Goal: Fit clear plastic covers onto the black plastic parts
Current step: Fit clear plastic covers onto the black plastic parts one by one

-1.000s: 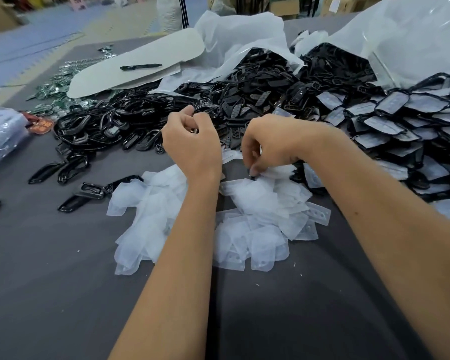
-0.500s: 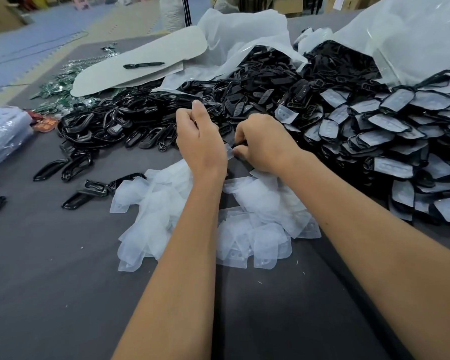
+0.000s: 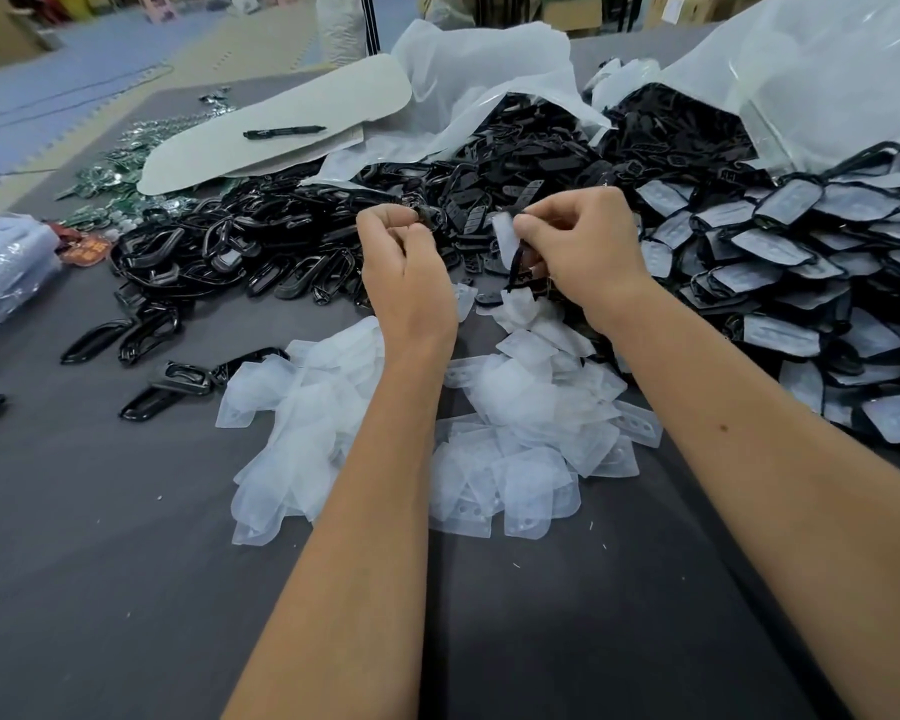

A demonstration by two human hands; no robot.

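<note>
My right hand (image 3: 588,246) pinches a clear plastic cover (image 3: 505,235) together with a thin black plastic part (image 3: 514,267) that hangs below the fingers. My left hand (image 3: 406,267) is held up beside it, about a hand's width to the left. Its fingers are curled, and a small black piece (image 3: 427,216) sits at the fingertips. Below both hands, loose clear covers (image 3: 520,407) lie heaped on the grey table (image 3: 100,563). A pile of bare black parts (image 3: 261,241) stretches behind the hands. Black parts fitted with covers (image 3: 801,241) are stacked on the right.
Two big plastic bags (image 3: 489,80) (image 3: 827,70) spill black parts at the back. A white board (image 3: 281,148) carrying a black pen (image 3: 284,131) lies back left, beside green pieces (image 3: 110,174). A wrapped stack (image 3: 6,267) sits at the left edge, with stray black parts (image 3: 146,330) nearby.
The hands, close together over the clear covers before, have lifted and drawn apart. My right hand now holds a cover with a black part up in the air.
</note>
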